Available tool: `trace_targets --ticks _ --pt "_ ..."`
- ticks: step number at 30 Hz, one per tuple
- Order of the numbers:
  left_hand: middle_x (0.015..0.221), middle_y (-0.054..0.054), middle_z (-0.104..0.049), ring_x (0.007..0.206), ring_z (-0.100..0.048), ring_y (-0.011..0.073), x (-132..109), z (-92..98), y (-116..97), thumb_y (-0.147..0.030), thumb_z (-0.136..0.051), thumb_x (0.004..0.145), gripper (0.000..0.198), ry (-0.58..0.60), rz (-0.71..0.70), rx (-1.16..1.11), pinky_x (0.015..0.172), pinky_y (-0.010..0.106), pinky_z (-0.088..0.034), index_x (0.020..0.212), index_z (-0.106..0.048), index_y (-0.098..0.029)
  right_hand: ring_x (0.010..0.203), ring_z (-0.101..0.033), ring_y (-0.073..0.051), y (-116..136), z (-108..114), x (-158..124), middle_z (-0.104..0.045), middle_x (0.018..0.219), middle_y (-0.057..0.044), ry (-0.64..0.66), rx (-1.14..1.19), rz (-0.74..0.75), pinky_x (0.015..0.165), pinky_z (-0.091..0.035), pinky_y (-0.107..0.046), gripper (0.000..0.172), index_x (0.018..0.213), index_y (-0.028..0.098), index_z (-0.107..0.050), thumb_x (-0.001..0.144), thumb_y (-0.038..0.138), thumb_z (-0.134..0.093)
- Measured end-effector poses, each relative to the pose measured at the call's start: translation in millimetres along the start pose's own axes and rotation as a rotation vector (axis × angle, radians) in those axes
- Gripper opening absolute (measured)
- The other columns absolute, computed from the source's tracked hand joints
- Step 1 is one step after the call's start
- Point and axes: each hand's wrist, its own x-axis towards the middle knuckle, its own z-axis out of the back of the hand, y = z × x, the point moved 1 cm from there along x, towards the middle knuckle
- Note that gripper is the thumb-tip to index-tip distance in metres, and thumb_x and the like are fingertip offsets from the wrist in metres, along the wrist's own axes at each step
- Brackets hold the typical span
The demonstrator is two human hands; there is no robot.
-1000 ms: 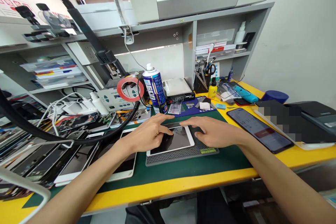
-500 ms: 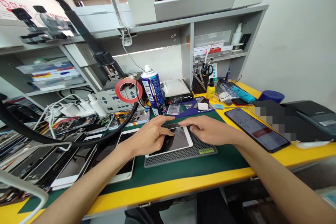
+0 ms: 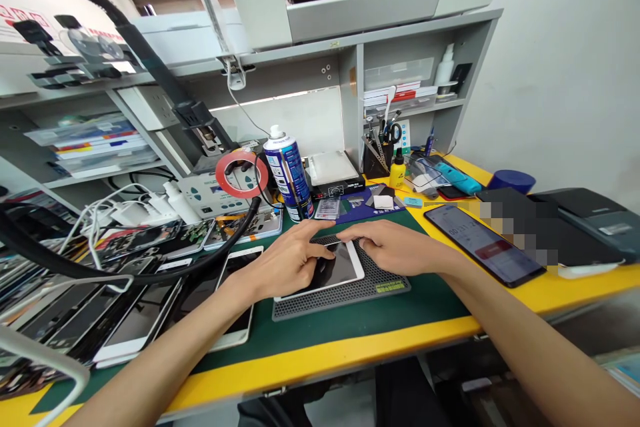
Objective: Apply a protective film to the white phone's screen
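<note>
A white-framed tablet (image 3: 345, 268) lies screen up on a grey perforated mat (image 3: 320, 307). My left hand (image 3: 293, 257) rests over its left part, thumb stretched onto the dark screen and index finger pointing past the far edge. The other fingers are curled, and the hand hides that side of the tablet. From the right comes my right hand (image 3: 393, 247), its index finger reaching to the far right corner of the tablet. Its thumb is apart, beside the tablet's right edge. Neither hand is seen to grip anything.
A blue spray can (image 3: 289, 173) stands behind the mat, near a roll of red tape (image 3: 226, 173). A lit phone (image 3: 485, 245) lies on the right. Several disassembled devices (image 3: 135, 320) crowd the left, under a black hose (image 3: 150, 275). A yellow bottle (image 3: 397, 172) is at the back.
The whole view has shifted slightly, with things appearing a little further left. Both hands keep nearly the same pose on the tablet.
</note>
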Motion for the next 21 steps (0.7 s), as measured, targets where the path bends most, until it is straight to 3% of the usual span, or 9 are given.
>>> trace_targets --ticks 21 --pt "0.155 0.007 -0.037 0.142 -0.038 0.0289 6.4 -6.3 -7.4 0.001 -0.043 0.081 0.053 -0.045 -0.038 0.037 0.115 0.045 -0.037 0.117 -0.072 -0.026 0.119 -0.062 -0.025 -3.0 -2.0 0.3 -0.065 0.133 -0.004 -0.023 0.035 0.018 0.09 -0.051 -0.03 0.049 0.125 0.024 -0.067 0.089 0.008 -0.039"
